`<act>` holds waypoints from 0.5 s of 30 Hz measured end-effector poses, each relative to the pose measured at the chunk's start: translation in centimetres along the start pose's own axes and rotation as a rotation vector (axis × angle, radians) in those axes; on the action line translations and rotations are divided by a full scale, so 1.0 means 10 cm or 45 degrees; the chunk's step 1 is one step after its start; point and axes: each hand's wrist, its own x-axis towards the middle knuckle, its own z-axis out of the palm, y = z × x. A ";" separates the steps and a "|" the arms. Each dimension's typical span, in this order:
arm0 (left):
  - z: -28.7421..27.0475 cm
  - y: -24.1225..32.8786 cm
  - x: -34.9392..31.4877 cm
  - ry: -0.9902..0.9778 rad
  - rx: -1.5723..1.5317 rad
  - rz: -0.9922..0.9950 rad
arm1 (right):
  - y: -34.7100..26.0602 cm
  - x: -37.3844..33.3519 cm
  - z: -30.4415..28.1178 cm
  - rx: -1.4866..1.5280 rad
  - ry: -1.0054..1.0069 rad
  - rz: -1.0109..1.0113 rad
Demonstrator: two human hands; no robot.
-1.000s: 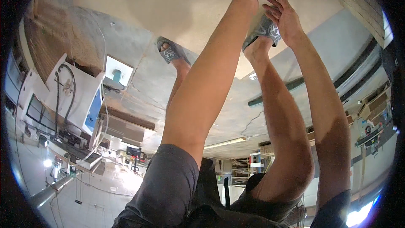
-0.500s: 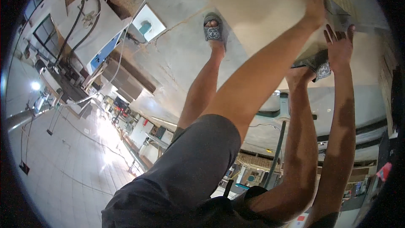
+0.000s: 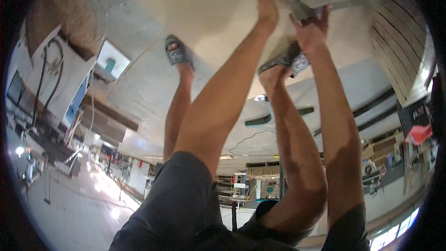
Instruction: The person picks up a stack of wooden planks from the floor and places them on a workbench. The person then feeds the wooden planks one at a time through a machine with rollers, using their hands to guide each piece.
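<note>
A broad beige sheet point(image 3: 218, 14) lies on the floor under both my arms. My left hand point(image 3: 267, 11) is at its far part, fingers drawn together at one end of a dark grey flat piece point(image 3: 297, 5). Something white, perhaps a wrap, shows near its fingertips, and what the fingers grip is hidden. Beside the grey piece's nearer end, my right hand point(image 3: 312, 35) has its fingers spread, and their tips overlap its edge. Whether they press on it I cannot tell.
My slippered left foot point(image 3: 179, 52) stands on the left, the right slipper point(image 3: 285, 60) just below my right hand. A slatted wooden panel point(image 3: 399, 42) is at the right. Further off are a white square pan point(image 3: 113, 60), a red object point(image 3: 419, 135) and cluttered shelving.
The view has swung, so hands and feet now appear further left. My right hand has come up to the grey piece, with its fingers still spread. The slatted panel shows more fully.
</note>
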 end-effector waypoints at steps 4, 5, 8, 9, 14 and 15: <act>-0.60 0.62 0.27 0.031 0.290 0.019 | 0.18 -0.14 0.57 0.152 -0.119 0.084; -0.63 0.67 0.26 0.025 0.305 0.022 | 0.23 -0.11 0.58 0.211 -0.173 0.089; -0.75 0.72 0.23 -0.062 0.285 0.006 | 0.30 -0.17 0.68 0.322 -0.150 0.088; -0.74 0.67 0.16 -0.125 0.269 0.062 | 0.32 -0.17 0.65 0.349 -0.069 0.077; -0.97 0.62 0.23 -0.334 0.438 0.264 | 0.47 -0.15 0.52 0.289 -0.073 -0.002; -1.02 0.63 0.27 -0.381 0.499 0.320 | 0.50 -0.15 0.52 0.253 -0.076 -0.020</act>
